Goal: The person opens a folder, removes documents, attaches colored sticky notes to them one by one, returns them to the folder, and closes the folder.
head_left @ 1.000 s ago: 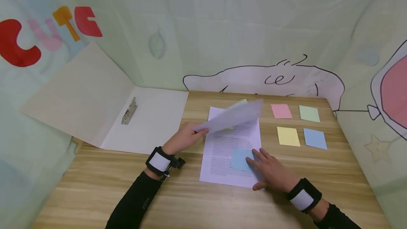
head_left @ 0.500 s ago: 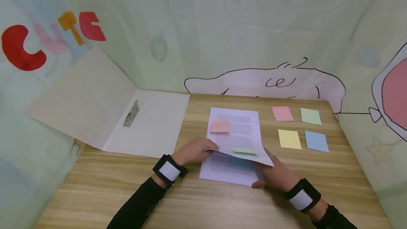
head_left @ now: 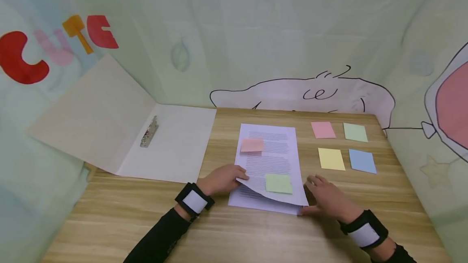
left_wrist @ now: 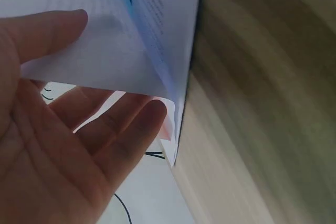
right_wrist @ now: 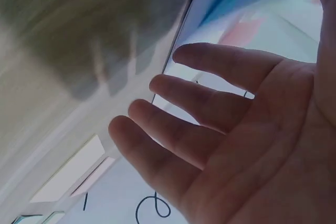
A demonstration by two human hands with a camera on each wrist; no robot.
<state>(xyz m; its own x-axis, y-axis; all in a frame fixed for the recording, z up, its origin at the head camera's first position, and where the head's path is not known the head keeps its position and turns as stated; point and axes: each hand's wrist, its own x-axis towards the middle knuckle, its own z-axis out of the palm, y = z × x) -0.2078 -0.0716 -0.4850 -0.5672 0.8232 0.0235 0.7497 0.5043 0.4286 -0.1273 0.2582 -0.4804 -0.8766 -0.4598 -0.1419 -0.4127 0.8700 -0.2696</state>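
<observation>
A printed sheet of paper [head_left: 278, 165] carries a pink sticky note [head_left: 252, 145] at upper left and a green sticky note [head_left: 278, 184] at lower right. My left hand [head_left: 223, 178] pinches its left edge, thumb on top and fingers beneath, as the left wrist view shows. The front part of this sheet curves up off another printed sheet [head_left: 241, 201]. Something blue shows between the sheets in the left wrist view. Beside the right edge, my right hand [head_left: 330, 199] has its fingers extended, with the thumb at the front right corner of the papers.
On the left lies an open folder [head_left: 175, 145] with a metal clip [head_left: 149, 132], its cover leaning on the wall. To the right sit loose pink [head_left: 323, 130], green [head_left: 355, 132], yellow [head_left: 331, 158] and blue [head_left: 362, 161] sticky notes. A printed curtain closes off the table's back.
My left hand has swung the raised top sheet down toward me, over the lower sheet and its blue note. My right hand has drawn back to the right edge.
</observation>
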